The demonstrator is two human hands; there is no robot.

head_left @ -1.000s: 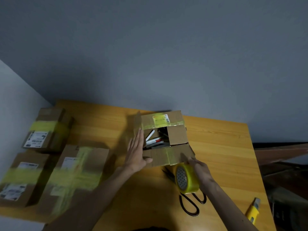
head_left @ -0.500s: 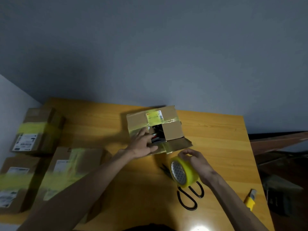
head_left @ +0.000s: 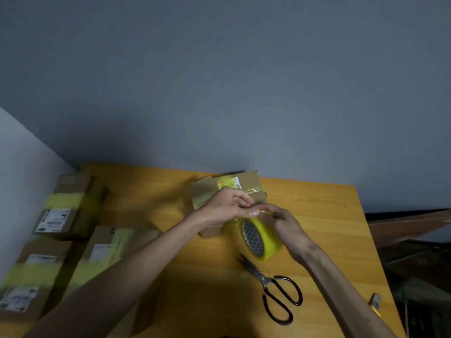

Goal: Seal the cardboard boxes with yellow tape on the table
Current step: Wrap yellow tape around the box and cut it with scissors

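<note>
The roll of glossy yellow tape (head_left: 264,240) is up off the table and just on my side of the small brown cardboard box (head_left: 249,184), which sits about midway along the far edge of the orange wooden table (head_left: 317,211). The roll is on edge with its perforated silver core facing me and slightly left, so I judge the strip will unwind away from me, over the box top. My right hand (head_left: 286,228) grips the roll from the right, fingers curled over its upper rim. My left hand (head_left: 225,206) is over the box with thumb and forefinger pressed together at the top of the roll, pinching what looks like the loose end (head_left: 265,212). That sliver is thin and blurred, so I can't be sure how much is peeled. The left hand is the nearer of the 2 to the box, and I expect it to carry the end across while the right hand feeds the roll. The hands hide the box's top seam, so I can't tell how its flaps lie. It already carries yellow strips and a white and yellow label near its far side. Black-handled steel scissors (head_left: 275,289) lie shut near the front edge, below the roll and within easy reach of the right hand. A yellow utility knife (head_left: 375,304) lies by the right edge. 3 brown cardboard boxes banded in yellow tape (head_left: 70,206) (head_left: 29,276) (head_left: 109,247) are grouped along the left edge.
</note>
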